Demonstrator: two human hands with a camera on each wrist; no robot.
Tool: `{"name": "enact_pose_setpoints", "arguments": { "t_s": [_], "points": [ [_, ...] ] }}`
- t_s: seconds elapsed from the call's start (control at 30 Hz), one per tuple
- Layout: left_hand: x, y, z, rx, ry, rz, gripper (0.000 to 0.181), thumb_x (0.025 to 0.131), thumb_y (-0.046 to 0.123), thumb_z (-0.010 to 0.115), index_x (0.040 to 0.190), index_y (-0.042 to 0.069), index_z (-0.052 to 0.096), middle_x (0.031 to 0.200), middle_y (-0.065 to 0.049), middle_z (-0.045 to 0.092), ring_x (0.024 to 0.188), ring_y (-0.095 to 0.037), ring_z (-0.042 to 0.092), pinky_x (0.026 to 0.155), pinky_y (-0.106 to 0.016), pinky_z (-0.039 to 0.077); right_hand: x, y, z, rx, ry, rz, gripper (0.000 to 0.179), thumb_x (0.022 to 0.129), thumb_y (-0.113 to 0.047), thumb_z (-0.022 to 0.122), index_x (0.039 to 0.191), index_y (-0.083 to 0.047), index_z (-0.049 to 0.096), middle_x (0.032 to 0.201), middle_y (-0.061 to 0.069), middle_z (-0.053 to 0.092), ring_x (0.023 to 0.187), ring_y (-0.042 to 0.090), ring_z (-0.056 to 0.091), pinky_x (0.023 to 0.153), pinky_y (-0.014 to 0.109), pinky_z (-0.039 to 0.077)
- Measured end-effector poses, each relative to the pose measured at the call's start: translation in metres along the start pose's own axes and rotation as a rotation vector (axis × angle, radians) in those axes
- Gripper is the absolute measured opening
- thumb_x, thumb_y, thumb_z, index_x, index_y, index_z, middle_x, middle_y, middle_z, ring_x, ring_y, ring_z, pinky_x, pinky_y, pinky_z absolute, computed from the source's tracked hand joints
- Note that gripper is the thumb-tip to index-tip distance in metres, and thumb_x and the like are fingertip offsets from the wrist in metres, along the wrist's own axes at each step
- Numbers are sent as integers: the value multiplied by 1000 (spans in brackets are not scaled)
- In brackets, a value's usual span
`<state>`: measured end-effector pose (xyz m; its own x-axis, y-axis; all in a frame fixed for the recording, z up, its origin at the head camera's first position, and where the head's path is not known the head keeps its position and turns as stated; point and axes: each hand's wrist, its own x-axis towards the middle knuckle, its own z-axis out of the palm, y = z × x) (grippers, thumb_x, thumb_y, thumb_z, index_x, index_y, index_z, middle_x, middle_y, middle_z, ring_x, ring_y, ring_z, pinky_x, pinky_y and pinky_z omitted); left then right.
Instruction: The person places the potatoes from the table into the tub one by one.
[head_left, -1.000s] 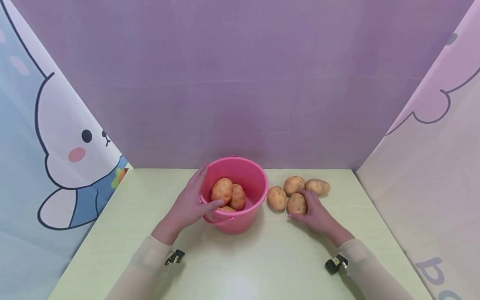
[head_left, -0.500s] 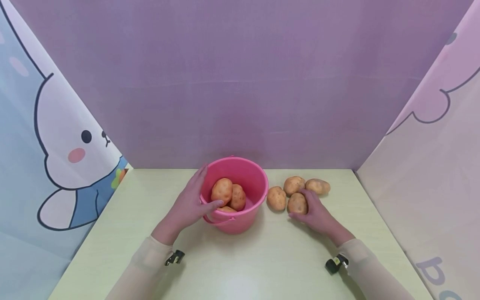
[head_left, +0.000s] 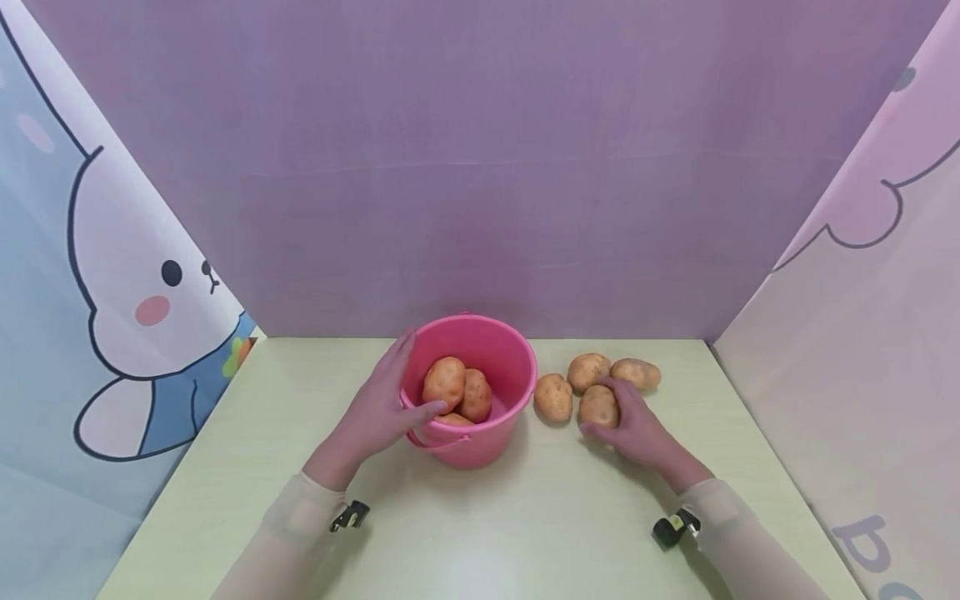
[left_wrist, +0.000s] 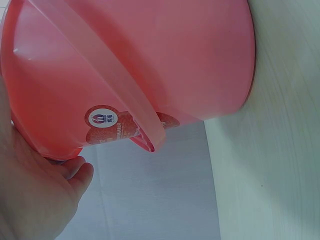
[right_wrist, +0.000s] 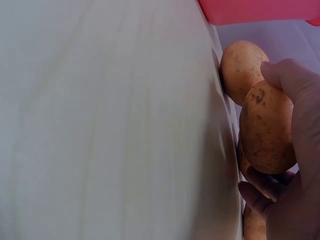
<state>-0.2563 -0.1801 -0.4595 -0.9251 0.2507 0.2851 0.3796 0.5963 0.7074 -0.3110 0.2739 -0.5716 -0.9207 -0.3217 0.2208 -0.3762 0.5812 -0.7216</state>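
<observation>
1. The right hand [head_left: 637, 435] is gripping a potato [head_left: 600, 407], its thumb pressing the near side and its fingers bending over the far side; this two-sided hold is probably stopping the round shape from rolling. Whether the potato is touching the bench [head_left: 480, 533] is hard to tell.
2. The left hand [head_left: 384, 408] is holding the pink bucket [head_left: 480, 450] at its rim, the thumb reaching over the near edge and the fingers curving along the left outside, seemingly bracing it upright.
3. The bucket's handle [left_wrist: 125, 82] is hanging down on the near side, apparently leaving the mouth unobstructed.
4. Three potatoes inside [head_left: 444, 381] are sitting close together, one mostly hiding behind the near rim; the bucket's wall is presumably containing them.
5. Three loose potatoes [head_left: 553, 397] are resting on the bench, right of the bucket and near the gripped one, seemingly grouped within the right hand's reach.
</observation>
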Motion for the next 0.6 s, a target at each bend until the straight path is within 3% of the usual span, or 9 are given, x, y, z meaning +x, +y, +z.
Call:
{"name": "enact_pose_setpoints", "arguments": {
  "t_s": [0.33, 0.6],
  "points": [
    [0, 1, 0, -5, 3, 14, 116, 89, 58, 90, 178, 27, 23, 181, 2, 24, 162, -33, 33, 112, -67, 53, 0, -5, -6, -14, -10, 36, 91, 92, -37, 93, 161, -3, 44, 158, 20, 48, 144, 44, 49, 121, 69, 39],
    [-1, 2, -1, 6, -2, -4, 118, 89, 60, 88, 179, 26, 20, 183, -1, 20, 164, -36, 29, 112, -67, 52, 1, -5, -9, -12, -5, 17, 88, 93, -35, 92, 159, -3, 45, 154, 18, 50, 141, 41, 51, 119, 68, 41]
  ]
}}
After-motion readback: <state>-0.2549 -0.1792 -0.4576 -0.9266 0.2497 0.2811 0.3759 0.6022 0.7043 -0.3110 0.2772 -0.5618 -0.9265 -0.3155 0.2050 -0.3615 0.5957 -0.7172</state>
